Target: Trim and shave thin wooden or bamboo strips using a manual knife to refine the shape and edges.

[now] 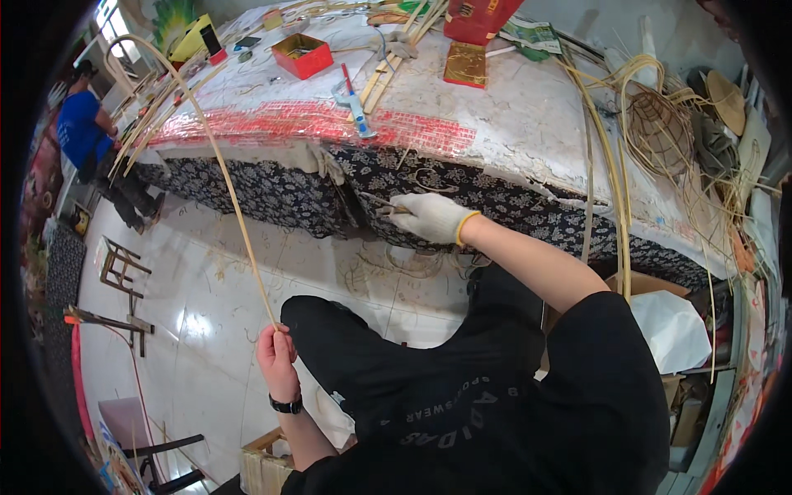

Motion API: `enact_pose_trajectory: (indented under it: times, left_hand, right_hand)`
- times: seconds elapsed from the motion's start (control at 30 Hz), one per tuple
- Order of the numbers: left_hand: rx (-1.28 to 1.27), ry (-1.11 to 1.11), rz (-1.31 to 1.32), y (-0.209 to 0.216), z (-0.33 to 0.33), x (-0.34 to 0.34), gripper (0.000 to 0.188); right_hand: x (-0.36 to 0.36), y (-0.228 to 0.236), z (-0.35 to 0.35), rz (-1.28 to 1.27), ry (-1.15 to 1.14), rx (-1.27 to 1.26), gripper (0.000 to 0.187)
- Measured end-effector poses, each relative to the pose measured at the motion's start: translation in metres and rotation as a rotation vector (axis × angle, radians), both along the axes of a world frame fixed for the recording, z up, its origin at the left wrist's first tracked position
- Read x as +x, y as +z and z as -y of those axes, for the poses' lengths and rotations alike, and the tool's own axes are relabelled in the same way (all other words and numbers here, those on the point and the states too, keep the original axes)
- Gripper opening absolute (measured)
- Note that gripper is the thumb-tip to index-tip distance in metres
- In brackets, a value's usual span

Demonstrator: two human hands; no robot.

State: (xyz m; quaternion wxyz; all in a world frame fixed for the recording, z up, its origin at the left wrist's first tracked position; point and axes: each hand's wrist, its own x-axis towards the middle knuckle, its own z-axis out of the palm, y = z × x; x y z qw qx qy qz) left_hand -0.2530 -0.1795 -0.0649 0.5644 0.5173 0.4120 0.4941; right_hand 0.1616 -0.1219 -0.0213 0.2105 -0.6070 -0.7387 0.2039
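My bare left hand [277, 360], with a black watch at the wrist, is closed on the lower end of a long, thin bamboo strip [225, 176]. The strip rises from beside my left knee and bends over at the top left, above the table's far left part. My right hand [435, 219] wears a white knitted glove with a yellow cuff. Its fingers are wrapped round a slim, dark metal tool [378, 200] pointing left; its exact kind is hard to make out. That hand hovers before the table's dark floral cloth [495, 198], apart from the strip.
On the white-covered table [528, 107] lie a blue-and-white tool [355, 110], a red open tin [302, 56] and flat slats [382, 86]. Coiled strips and a woven basket [657, 132] sit at the right. Stools [124, 268] and a person in blue [85, 132] are at the left.
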Motion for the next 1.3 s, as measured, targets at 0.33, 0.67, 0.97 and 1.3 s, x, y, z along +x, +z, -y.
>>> enact_pose_trajectory:
  times: [0.33,0.67,0.97,1.3]
  left_hand:
    - [-0.07,0.018,-0.065,-0.004,-0.007,-0.008,0.016]
    - [-0.071,0.016,-0.068,-0.014,-0.004,-0.007,0.016]
    - [-0.089,-0.019,-0.049,-0.011,-0.017,0.019,0.017]
    - [0.104,-0.045,0.083,0.02,-0.064,0.169,0.014]
  right_hand:
    - [0.015,0.028,-0.013,-0.791,0.007,-0.481,0.043]
    - [0.03,0.051,-0.025,-1.002,-0.093,-0.438,0.038]
    - [0.043,0.075,-0.028,-1.222,0.009,-0.49,0.054]
    - [-0.002,0.073,-0.005,-1.616,0.29,-0.591,0.062]
